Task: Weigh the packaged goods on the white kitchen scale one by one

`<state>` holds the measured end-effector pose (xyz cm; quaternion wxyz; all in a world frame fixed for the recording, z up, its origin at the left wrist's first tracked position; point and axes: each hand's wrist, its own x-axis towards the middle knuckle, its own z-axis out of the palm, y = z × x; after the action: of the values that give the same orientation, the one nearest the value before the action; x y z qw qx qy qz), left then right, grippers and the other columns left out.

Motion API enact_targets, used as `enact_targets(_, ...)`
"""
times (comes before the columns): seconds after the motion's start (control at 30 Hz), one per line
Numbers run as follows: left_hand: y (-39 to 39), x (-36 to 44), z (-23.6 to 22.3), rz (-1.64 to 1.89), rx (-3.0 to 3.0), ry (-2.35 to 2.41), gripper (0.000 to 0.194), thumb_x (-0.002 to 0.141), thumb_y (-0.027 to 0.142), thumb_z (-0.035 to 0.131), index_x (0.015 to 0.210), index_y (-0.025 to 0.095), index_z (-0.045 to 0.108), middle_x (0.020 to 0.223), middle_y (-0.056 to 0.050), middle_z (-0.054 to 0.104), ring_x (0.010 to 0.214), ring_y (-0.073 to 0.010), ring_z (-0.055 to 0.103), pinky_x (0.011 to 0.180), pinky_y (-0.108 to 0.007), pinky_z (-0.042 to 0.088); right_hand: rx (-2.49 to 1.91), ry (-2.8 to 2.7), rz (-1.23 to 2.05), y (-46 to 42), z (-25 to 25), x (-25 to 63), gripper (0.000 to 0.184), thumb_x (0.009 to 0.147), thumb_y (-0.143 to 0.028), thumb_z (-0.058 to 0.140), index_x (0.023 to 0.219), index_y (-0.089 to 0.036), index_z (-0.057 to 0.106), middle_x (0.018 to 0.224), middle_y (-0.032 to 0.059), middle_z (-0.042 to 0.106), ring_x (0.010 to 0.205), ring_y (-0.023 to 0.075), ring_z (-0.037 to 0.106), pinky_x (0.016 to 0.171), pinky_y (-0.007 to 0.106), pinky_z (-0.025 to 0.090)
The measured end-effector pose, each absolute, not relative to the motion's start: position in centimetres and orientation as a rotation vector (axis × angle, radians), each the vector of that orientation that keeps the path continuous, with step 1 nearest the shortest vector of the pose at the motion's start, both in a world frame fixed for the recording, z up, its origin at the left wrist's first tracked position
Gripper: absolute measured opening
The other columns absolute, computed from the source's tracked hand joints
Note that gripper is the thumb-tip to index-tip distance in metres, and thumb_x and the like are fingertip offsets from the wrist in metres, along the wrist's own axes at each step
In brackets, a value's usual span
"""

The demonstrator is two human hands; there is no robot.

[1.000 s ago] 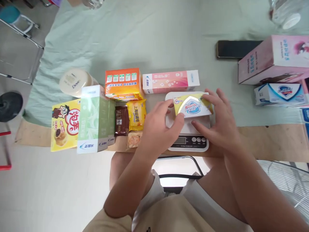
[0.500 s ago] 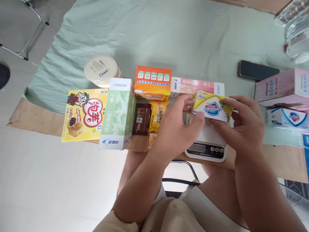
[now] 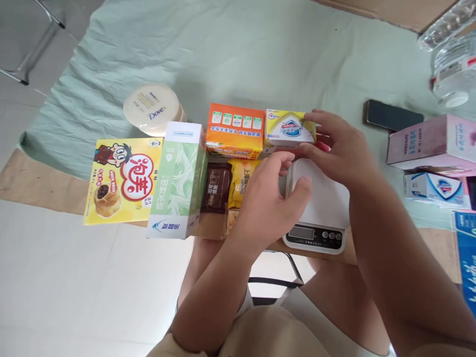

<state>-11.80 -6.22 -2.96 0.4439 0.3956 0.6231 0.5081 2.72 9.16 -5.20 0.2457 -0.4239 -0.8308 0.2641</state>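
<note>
My right hand (image 3: 336, 146) grips the right end of a yellow and white Safeguard soap box (image 3: 290, 128) between thumb and fingers. The soap box is at the right side of an orange box (image 3: 235, 128), over where a pink toothpaste box lies, now mostly hidden. Fingers curved and apart, my left hand (image 3: 273, 203) holds nothing and hovers by the left edge of a white kitchen scale (image 3: 320, 196). Nothing rests on the scale's plate. Beside my left hand lie a yellow snack packet (image 3: 240, 183) and a dark brown packet (image 3: 216, 187).
On the left are a green and white toothpaste box (image 3: 178, 173), a yellow puff snack box (image 3: 124, 183) and a round Dove tub (image 3: 151, 106). To the right lie a phone (image 3: 392, 115), a pink box (image 3: 420, 146), a blue-white Safeguard box (image 3: 439, 189) and a plastic bottle (image 3: 453, 74).
The soap box has moved from above the scale, away and left, to beside the orange box, still in my right hand. My left hand has let go of it.
</note>
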Motion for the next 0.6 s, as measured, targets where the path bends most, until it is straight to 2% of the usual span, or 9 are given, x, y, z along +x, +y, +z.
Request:
enact_targets(0.07,-6.1,-11.5,-3.0,1.253,0.987,1.546,0.028,0.090,0.035,0.064,0.116,0.024,0.062,0.129,-0.009,0.071,0.116,-0.0246,0.067,0.103,-0.044,0.055,-1.180,-2.178,0.708,7.7,-4.5,4.1,0.048,0.084,-0.035,0.076,0.132,-0.031,0.072,0.151,0.0056,0.067,0.142,0.0314,0.063,0.121,0.062,0.051)
enact_targets(0.1,-6.0,-11.2,-3.1,1.242,0.994,1.549,0.028,0.090,0.036,0.064,0.115,0.024,0.062,0.128,-0.008,0.071,0.115,-0.0243,0.067,0.102,-0.044,0.055,-1.198,-2.091,0.699,6.8,-4.2,5.1,0.042,0.087,-0.036,0.073,0.128,-0.031,0.072,0.146,0.0054,0.070,0.139,0.0292,0.066,0.120,0.059,0.053)
enact_targets(0.2,-5.6,-9.8,-3.5,1.199,1.041,1.532,0.025,0.090,0.037,0.063,0.112,0.024,0.064,0.123,-0.008,0.073,0.111,-0.0232,0.068,0.100,-0.043,0.056,-1.274,-1.736,0.677,4.0,-4.4,8.8,0.023,0.090,-0.033,0.066,0.112,-0.027,0.074,0.112,0.0046,0.080,0.106,0.0234,0.079,0.099,0.050,0.064)
enact_targets(0.27,-5.3,-8.5,-3.7,1.169,1.061,1.500,0.025,0.091,0.038,0.062,0.111,0.024,0.065,0.118,-0.007,0.074,0.109,-0.0225,0.069,0.101,-0.043,0.056,-1.361,-1.548,0.628,2.8,-5.3,11.3,0.016,0.088,-0.032,0.065,0.100,-0.025,0.072,0.093,0.0033,0.077,0.089,0.0224,0.077,0.085,0.046,0.065)
enact_targets(0.3,-5.2,-7.7,-3.8,1.155,1.063,1.485,0.025,0.091,0.038,0.062,0.112,0.023,0.065,0.115,-0.007,0.075,0.108,-0.0222,0.070,0.101,-0.043,0.056,-1.414,-1.498,0.603,2.5,-5.8,12.5,0.015,0.087,-0.033,0.064,0.097,-0.024,0.071,0.090,0.0034,0.076,0.087,0.0228,0.076,0.081,0.046,0.064)
enact_targets(0.4,-5.1,-5.2,-3.3,1.127,1.079,1.445,0.029,0.091,0.037,0.065,0.117,0.024,0.065,0.112,-0.006,0.075,0.105,-0.0209,0.072,0.101,-0.041,0.058,-1.547,-1.464,0.510,2.7,-7.1,16.3,0.015,0.085,-0.031,0.062,0.097,-0.026,0.069,0.095,0.0052,0.074,0.091,0.0258,0.073,0.082,0.050,0.062)
enact_targets(0.47,-4.9,-3.4,-2.7,1.124,1.113,1.390,0.030,0.091,0.036,0.066,0.119,0.024,0.065,0.112,-0.006,0.075,0.103,-0.0202,0.072,0.100,-0.040,0.059,-1.598,-1.524,0.364,3.5,-8.0,18.9,0.017,0.082,-0.029,0.063,0.098,-0.027,0.069,0.103,0.0079,0.074,0.103,0.0298,0.071,0.094,0.056,0.059)
enact_targets(0.53,-4.5,-1.5,-2.1,1.111,1.136,1.321,0.029,0.091,0.035,0.065,0.118,0.024,0.065,0.111,-0.006,0.076,0.101,-0.0200,0.073,0.097,-0.039,0.060,-1.634,-1.583,0.206,4.4,-9.1,21.2,0.025,0.079,-0.027,0.066,0.104,-0.027,0.070,0.122,0.0143,0.073,0.124,0.0361,0.065,0.111,0.064,0.050)
enact_targets(0.6,-3.8,0.6,-2.0,1.089,1.135,1.269,0.028,0.091,0.034,0.065,0.117,0.024,0.064,0.110,-0.006,0.076,0.100,-0.0203,0.073,0.096,-0.039,0.061,-1.702,-1.591,0.148,5.3,-10.3,23.1,0.040,0.076,-0.026,0.071,0.116,-0.024,0.070,0.148,0.0214,0.062,0.147,0.0442,0.049,0.123,0.071,0.034)
